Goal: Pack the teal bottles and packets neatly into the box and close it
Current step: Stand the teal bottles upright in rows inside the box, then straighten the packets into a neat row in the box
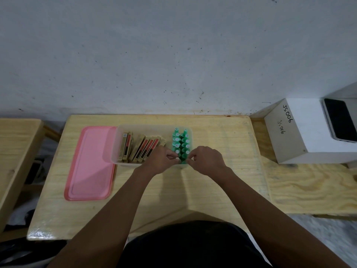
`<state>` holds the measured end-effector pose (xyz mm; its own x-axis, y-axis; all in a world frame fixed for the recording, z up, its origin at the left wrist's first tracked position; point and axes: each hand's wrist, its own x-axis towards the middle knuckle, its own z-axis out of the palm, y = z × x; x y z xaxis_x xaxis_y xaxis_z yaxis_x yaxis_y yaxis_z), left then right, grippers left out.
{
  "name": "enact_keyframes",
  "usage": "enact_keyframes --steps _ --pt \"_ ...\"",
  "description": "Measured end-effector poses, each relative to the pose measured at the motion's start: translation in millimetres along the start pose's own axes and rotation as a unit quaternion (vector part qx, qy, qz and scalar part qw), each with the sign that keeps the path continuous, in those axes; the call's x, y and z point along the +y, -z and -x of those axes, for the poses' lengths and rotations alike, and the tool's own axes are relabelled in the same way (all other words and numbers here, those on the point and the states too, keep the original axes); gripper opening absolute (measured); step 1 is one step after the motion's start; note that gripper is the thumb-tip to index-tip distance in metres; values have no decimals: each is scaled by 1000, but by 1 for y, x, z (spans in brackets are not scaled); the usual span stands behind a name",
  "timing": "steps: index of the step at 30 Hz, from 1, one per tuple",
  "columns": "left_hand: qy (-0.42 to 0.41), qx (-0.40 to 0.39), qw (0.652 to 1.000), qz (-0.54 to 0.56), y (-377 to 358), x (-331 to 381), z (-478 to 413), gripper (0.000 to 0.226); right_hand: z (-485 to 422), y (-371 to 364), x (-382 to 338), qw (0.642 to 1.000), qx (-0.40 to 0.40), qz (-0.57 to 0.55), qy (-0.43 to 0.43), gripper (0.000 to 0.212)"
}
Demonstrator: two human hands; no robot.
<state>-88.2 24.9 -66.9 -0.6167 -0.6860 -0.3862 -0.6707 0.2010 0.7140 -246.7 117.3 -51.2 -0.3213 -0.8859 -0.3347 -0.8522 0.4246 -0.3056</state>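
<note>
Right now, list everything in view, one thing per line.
Table: one, pale wood, centre.
Box: one, clear plastic, on the table, open.
Teal bottles: two rows, exact count unclear, upright in the box's right part.
Packets: several, gold and red, standing tilted in the box's left part.
Lid: one, pink, flat on the table left of the box.
White box: one, marked JS006, at right.
Phone: one, dark, on the white box.
Left hand: at the nearest bottles, fingers pinched.
Right hand: same, opposite side.
</note>
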Motion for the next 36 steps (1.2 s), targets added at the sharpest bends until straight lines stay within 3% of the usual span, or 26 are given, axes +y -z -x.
enact_keyframes --steps 9,19,30,36 --pt "-5 -8 1000 -17 -1 0 0 34 0 -2 -6 1000 24 -3 -18 22" --pt "-8 -7 1000 -7 -2 -3 2 34 -3 0 -11 999 -3 19 -31 26" --pt "-12 -3 1000 4 -2 -7 3 34 4 -11 -18 996 57 62 -32 33" --pt "-1 -7 1000 16 -2 -9 1 34 6 -9 -17 997 50 52 -19 29"
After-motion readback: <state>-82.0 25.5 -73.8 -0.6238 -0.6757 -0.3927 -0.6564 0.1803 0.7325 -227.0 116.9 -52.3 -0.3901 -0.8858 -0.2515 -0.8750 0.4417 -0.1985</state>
